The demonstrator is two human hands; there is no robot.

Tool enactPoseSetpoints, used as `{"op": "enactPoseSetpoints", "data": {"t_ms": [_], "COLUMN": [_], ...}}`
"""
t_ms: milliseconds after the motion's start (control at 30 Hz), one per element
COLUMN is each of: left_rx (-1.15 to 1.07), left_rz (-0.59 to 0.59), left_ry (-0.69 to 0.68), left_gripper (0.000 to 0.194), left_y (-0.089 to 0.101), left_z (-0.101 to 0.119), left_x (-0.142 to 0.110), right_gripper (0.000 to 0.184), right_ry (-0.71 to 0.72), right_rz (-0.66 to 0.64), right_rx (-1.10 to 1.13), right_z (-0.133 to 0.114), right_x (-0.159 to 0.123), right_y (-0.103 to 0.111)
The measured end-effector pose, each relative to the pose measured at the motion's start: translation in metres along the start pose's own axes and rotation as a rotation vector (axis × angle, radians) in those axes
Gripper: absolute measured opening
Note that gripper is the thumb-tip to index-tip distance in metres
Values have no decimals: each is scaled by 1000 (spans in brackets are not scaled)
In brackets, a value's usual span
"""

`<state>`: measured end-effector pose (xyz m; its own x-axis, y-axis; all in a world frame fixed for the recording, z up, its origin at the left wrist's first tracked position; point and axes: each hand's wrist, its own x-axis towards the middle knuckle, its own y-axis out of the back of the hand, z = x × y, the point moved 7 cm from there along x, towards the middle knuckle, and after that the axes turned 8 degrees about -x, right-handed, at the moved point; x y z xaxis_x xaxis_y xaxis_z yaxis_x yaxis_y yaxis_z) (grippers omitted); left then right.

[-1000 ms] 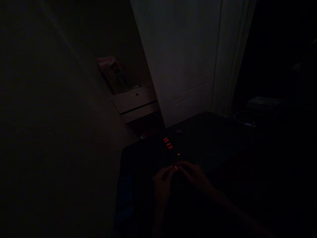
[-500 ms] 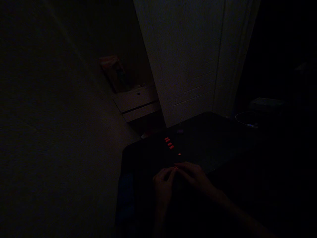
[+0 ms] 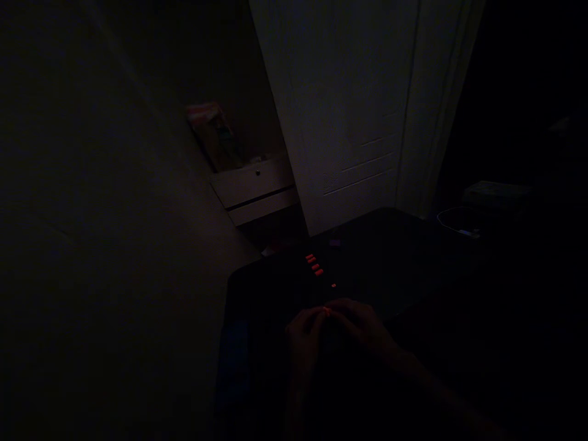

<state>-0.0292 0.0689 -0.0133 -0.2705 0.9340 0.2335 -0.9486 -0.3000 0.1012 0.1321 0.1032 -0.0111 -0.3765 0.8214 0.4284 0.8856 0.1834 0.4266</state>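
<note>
In the dim head view, my left hand [image 3: 305, 327] and my right hand [image 3: 361, 318] meet at their fingertips over the dark table [image 3: 376, 263]. Pinched between them is a small orange-red piece [image 3: 326, 311], mostly covered by the fingers, so its kind cannot be made out. Beyond my hands lies a tiny pale orange piece [image 3: 334, 285]. Farther back, several short orange-red cylinders [image 3: 315, 267] lie in a row. Both hands are closed at the fingertips.
A small purple object [image 3: 335, 244] lies near the table's far edge. To the left is a dark blue flat thing [image 3: 234, 361]. Behind stand a pale door [image 3: 349, 122] and a drawer unit [image 3: 257, 184]. A white cable [image 3: 452, 226] curves at the right.
My hands stay nearly in place, fingertips together. A little more of the orange-red piece shows between them. The things on the table have not moved.
</note>
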Motion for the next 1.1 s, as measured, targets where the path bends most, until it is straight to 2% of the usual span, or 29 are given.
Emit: {"op": "enactPoseSetpoints", "data": {"t_ms": [133, 433, 600, 767, 967, 1100], "left_rx": [25, -9, 29, 19, 52, 72], "left_rz": [-1, -2, -7, -3, -26, -38], "left_ry": [-8, 15, -11, -21, -31, -72], "left_gripper": [19, 20, 19, 17, 17, 15], "left_y": [1, -2, -5, -6, -8, -8], "left_z": [1, 0, 6, 10, 8, 10], "left_x": [-1, -1, -2, -4, -4, -4], "right_gripper": [26, 23, 21, 21, 24, 29], "right_ry": [56, 86, 33, -54, 0, -23], "right_rz": [61, 21, 28, 38, 47, 54], "right_rx": [-26, -39, -64, 5, -3, -21], "right_z": [0, -3, 0, 9, 4, 5], "right_x": [0, -1, -1, -2, -2, -1], "right_y": [4, 1, 3, 3, 6, 9]}}
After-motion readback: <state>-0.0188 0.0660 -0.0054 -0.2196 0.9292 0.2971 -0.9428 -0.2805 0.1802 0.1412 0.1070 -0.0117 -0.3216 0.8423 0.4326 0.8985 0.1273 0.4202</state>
